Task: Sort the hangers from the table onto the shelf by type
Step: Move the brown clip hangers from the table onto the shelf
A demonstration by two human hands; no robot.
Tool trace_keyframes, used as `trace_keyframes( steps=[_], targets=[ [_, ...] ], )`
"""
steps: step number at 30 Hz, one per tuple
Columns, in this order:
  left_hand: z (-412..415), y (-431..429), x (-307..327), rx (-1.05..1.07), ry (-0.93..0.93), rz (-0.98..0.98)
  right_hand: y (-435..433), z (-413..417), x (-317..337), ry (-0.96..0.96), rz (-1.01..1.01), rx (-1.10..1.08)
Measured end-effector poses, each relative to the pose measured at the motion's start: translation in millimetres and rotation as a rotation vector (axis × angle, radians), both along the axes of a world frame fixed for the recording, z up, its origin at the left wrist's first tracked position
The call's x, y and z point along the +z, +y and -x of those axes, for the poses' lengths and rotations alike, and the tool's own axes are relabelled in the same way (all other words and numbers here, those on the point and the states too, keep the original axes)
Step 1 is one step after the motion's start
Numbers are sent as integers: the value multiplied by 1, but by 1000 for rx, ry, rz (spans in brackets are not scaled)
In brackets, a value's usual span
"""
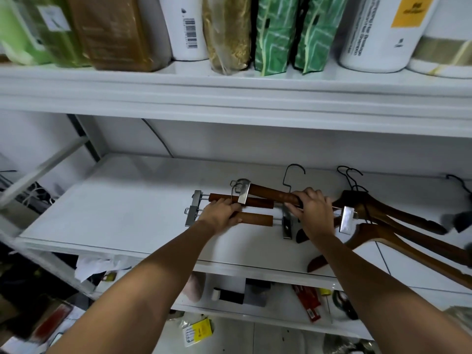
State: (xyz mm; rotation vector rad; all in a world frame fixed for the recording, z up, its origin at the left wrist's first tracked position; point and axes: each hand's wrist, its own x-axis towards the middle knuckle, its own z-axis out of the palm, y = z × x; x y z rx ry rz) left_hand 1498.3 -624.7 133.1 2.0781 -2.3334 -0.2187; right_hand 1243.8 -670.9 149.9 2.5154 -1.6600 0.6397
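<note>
Wooden clip hangers (255,218) with metal clips lie in a small pile on the white middle shelf (122,213). My left hand (221,213) rests on their left part, fingers curled over a wooden bar. My right hand (315,209) grips the top clip hanger (270,194), which lies tilted across the others, its metal clip raised at the left. To the right lie dark wooden coat hangers (398,221) with black hooks, stacked and reaching past the shelf's front edge.
The upper shelf (229,90) overhangs close above, loaded with bottles and green and gold bags (274,34). The shelf below holds small clutter such as a red packet (307,302). A shelf upright and brace stand at the left (43,172).
</note>
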Motion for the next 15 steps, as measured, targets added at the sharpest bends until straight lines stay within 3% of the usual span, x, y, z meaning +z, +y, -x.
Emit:
trace_keyframes(
  steps=[7,15],
  targets=[
    [-47,28,29,42,-22,117,28,-16,-6,47,-79,-31],
    [-73,50,47,115,49,219,70,-62,-18,145,-152,96]
  ],
)
